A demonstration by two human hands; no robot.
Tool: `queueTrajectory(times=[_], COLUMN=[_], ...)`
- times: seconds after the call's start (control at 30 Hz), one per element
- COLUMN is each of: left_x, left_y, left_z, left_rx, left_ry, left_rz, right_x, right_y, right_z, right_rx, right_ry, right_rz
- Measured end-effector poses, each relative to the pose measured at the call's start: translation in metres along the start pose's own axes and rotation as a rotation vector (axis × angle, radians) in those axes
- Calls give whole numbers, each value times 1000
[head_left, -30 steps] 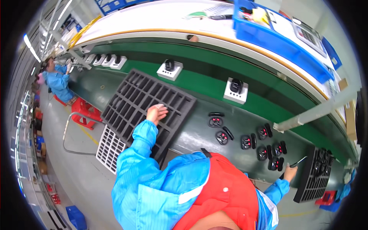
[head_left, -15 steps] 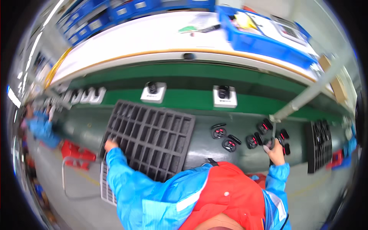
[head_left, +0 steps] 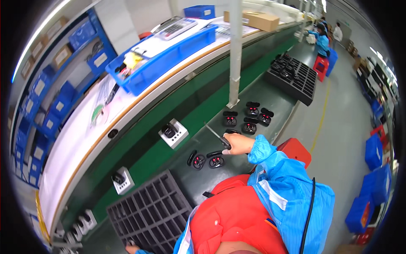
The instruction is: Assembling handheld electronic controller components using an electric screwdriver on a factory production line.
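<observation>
My right hand (head_left: 240, 144) is closed around a thin metal rod-like tool with a dark handle (head_left: 225, 142), its tip pointing far left over the bench. Beside it, one black earbud case is partly hidden. Nearer me lie two open earbud cases (head_left: 216, 161) with red lights glowing inside. Beyond the hand sits a cluster of several more open cases (head_left: 250, 127), also lit red. My left hand (head_left: 132, 247), partly cut off by the lower edge, grips the near left edge of a black compartment tray (head_left: 155, 207); the visible compartments hold nothing.
White blocks (head_left: 177, 134) bearing black devices stand along the green strip. A pale post (head_left: 235, 63) rises from the bench. Farther right, another black tray (head_left: 296, 84) carries cases. A blue bin (head_left: 169, 59) rests on the white shelf; a red stool (head_left: 296, 151) is beside me.
My view has swung to the right, bringing the far bench and aisle into sight. The right hand keeps the thin tool; the left hand stays at the tray's edge.
</observation>
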State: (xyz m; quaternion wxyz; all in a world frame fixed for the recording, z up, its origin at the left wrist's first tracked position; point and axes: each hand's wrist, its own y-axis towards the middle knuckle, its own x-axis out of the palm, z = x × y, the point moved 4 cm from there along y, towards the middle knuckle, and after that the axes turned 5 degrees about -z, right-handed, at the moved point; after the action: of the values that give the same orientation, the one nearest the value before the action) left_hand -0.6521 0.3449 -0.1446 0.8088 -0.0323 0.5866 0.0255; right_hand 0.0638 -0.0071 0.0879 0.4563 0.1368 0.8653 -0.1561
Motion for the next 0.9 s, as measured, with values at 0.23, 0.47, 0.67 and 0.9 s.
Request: queueTrajectory(times=[0.23,0.47,0.67,0.9], left_x=[-94,-21,-4,14], left_y=[-96,-176,-285,-320], left_z=[174,402,535,555], left_rx=[282,241,399,390], left_ry=[-414,-1416,-1698,-1499], left_rz=[553,-600,-1385,-1445], right_x=[7,29,17,13], right_y=[-17,-7,-23,-38], right_z=[-4,-66,-60,-34], right_rx=[-83,-307,-302,-260], right_ry=[98,304,350,221], right_rz=[29,-19,81,88])
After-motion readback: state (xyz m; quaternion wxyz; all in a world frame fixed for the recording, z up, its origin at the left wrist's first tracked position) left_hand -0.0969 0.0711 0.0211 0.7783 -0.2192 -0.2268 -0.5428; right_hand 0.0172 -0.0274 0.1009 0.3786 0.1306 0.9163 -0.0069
